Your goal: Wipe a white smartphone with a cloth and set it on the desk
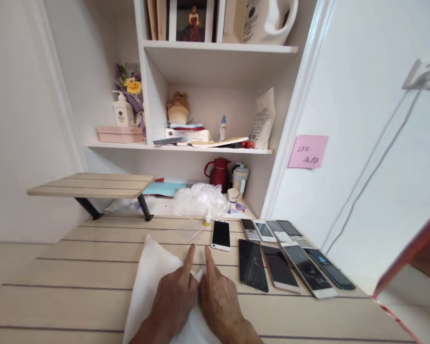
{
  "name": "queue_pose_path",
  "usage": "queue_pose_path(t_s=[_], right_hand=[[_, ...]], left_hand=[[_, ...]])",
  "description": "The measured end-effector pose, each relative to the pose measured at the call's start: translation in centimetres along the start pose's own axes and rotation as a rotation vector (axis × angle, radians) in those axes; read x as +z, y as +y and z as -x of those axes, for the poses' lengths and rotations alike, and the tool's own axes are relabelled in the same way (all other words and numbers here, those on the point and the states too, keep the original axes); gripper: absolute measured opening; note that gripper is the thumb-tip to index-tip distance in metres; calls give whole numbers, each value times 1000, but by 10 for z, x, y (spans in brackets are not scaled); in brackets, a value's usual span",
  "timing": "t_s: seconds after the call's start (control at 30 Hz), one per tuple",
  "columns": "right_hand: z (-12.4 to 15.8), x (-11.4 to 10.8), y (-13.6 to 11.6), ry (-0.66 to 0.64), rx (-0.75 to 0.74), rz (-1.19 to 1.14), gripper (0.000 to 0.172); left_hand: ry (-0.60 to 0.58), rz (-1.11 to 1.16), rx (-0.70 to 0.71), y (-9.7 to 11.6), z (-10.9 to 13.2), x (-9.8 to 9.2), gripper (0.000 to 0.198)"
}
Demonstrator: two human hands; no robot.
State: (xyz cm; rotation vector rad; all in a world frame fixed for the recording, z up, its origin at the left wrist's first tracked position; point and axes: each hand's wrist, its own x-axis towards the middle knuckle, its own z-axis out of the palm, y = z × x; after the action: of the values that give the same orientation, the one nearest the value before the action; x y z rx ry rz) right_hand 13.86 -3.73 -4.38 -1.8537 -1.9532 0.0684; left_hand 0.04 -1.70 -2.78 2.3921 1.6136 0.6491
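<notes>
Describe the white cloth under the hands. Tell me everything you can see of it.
The white cloth is a soft, matte, thin-looking sheet; its exact material cannot be told. It lies loosely creased on the pale striped wooden table, narrowing to a rounded far end and running out of view at the bottom. The left hand and right hand rest on it, their index fingers extended past its far edge.

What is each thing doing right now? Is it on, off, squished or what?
white cloth, lying under both hands
left hand, open, pointing forward
right hand, open, pointing forward
white phone, face up, screen dark
black phone, face up, screen dark
plastic bag, crumpled
red thermos jug, upright, lid on
pink sticky note, stuck on wall
</notes>
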Motion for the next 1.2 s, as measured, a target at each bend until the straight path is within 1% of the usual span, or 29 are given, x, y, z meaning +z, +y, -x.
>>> queue_pose_path(t_s=[0.03,0.07,0.13,0.2,0.3,0.37,0.5,0.67,0.8,0.87,0.9,0.97,1.03,1.13,1.2], right_hand=[[-2,-4,2,21,15,-3,67],[-4,-9,6,50,41,8,61],[-9,-22,17,109,116,62,51],[-13,-36,33,147,200,120,44],[-15,-51,54,173,274,169,38],[-12,-53,62,180,302,195,37],[-5,-44,60,190,340,235,51],[-3,-36,57,201,399,266,59],[-5,-36,60,209,464,271,64],[-6,-37,60,205,470,271,73],[-6,-38,59,200,470,267,78],[-7,-41,56,193,473,241,86],[-7,-46,52,189,476,168,93],[-9,-55,46,154,498,-66,100],[-9,-57,37,118,494,-209,99]], left_hand=[[64,30,53,-2,1,3,59],[124,72,138,-3,1,5,55],[207,133,275,-6,2,11,50],[253,177,344,-8,1,17,44],[299,217,375,-10,-1,22,38],[311,215,367,-11,-4,25,36],[289,239,333,-16,-9,32,34],[271,419,223,-18,-11,35,31],[204,599,100,-10,-10,28,27],[154,697,19,-4,-10,26,25],[110,752,-28,0,-9,26,26],[3,887,-125,7,-8,26,34],[-69,1070,-251,15,-7,27,48],[-141,1345,-458,24,-7,28,68],[-187,1469,-559,25,-9,28,69]])
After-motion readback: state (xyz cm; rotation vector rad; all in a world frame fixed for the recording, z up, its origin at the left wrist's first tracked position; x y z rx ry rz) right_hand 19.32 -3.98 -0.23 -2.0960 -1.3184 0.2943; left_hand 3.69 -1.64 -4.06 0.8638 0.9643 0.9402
